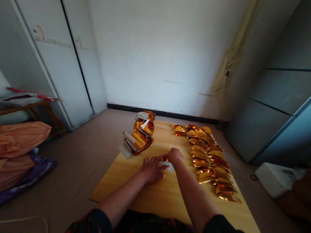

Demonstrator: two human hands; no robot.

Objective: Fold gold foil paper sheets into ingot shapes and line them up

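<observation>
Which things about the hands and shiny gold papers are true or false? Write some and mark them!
1. The left hand and right hand are at a small paper. True.
2. The person wears gloves. False: both hands are bare.
3. Folded gold pieces lie on the right side of the wooden board. True.
4. All the paper on the left is blue. False: the pile there shows gold and white.
5. A white box is on the floor, right of the board. True.
</observation>
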